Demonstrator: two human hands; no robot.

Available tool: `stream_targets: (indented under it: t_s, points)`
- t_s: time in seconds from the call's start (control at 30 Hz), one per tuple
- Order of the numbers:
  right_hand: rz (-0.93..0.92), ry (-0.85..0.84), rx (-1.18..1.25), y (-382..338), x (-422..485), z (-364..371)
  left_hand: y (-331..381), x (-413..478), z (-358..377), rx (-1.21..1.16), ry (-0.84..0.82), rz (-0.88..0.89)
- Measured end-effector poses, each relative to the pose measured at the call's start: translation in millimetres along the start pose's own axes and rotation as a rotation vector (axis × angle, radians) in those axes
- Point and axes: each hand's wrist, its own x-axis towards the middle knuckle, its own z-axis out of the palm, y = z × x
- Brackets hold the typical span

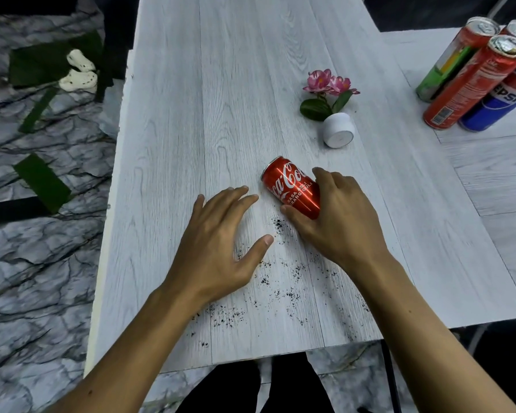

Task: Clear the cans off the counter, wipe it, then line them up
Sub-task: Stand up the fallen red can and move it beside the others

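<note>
Red aluminium drinks can (289, 186), white script on its side, appeared to lie tipped over on the pale wood-grain counter (191, 84). The right hand (340, 216) gripped it, fingers curled over its far side and thumb against its near end. The left hand (218, 242) was beside that thumb with fingers spread and straight, holding nothing.

Clearing was judged nearly complete: a cluster of tall slim cans (471, 81) stood well beyond the right fingertips on the adjoining grey side table (489, 174), and this can was the only one seen on the counter.

Wiping was not done: black crumbs (292, 293) were scattered under and behind both hands. No cloth was visible. A small white pot of pink flowers (338, 129) sat just beyond the gripped can. Lining up remained outstanding.
</note>
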Motion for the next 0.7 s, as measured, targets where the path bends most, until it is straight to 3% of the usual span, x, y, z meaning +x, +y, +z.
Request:
stream_targets:
  t_s: [0.37,0.7]
  points:
    - [0.005,-0.021,-0.065,-3.7,10.8,0.4,-7.4,-1.8,4.0,0.036,-0.032,0.027]
    - [0.028,0.015,0.056,2.1,0.2,1.6,-1.1,0.3,3.2,0.021,-0.013,0.027]
